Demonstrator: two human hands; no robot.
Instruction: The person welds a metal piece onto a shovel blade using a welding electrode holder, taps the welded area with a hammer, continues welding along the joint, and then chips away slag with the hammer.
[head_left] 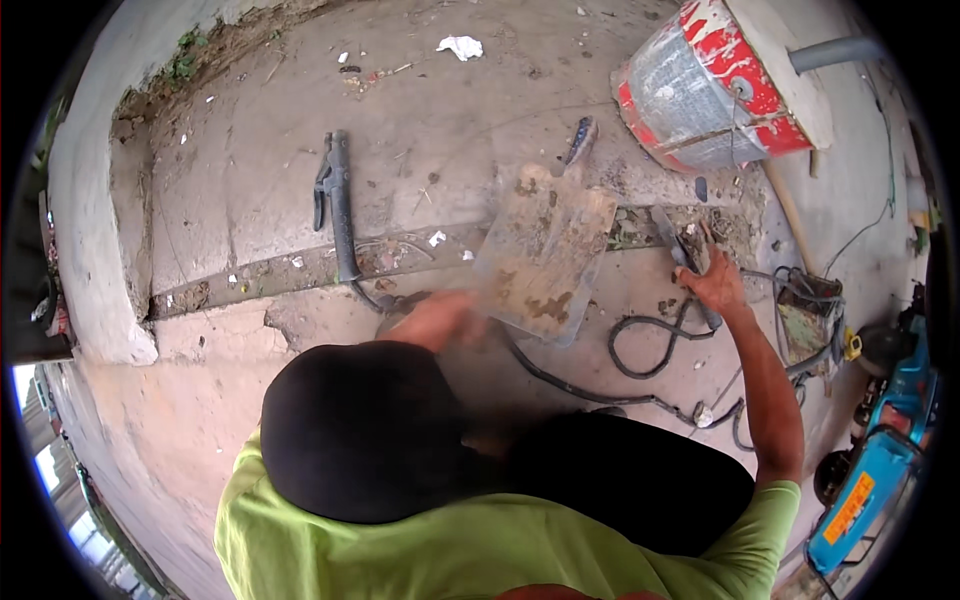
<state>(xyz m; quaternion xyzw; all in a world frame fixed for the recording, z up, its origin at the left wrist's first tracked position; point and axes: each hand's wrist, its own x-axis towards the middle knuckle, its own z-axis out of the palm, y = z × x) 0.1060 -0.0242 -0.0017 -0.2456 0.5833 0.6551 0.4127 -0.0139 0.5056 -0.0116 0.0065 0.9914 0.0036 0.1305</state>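
Welding shield (545,250), a flat, rust-stained plate with a dark handle at its far end, lies tilted on the concrete floor (250,200) just ahead of my knees. My left hand (440,318) sits at its near left corner; the hand is blurred, so I cannot tell whether that grip is clenched on the plate's edge or only touching it. My right hand (712,285) reaches out to the right of the plate, its grip closed around the electrode holder (680,250), a dark clamp-like tool pointing away from me. Black cable (650,350) loops on the floor between the plate and my right forearm.

Electrode clamp (335,200), a second dark tool with its own lead, lies well to the left of the plate, untouched.

Containers: one red and silver metal bucket (710,85) tipped on its side at upper right, well apart from both hands; its contents are not visible. A blue machine (880,460) stands at the right edge, near my right elbow.
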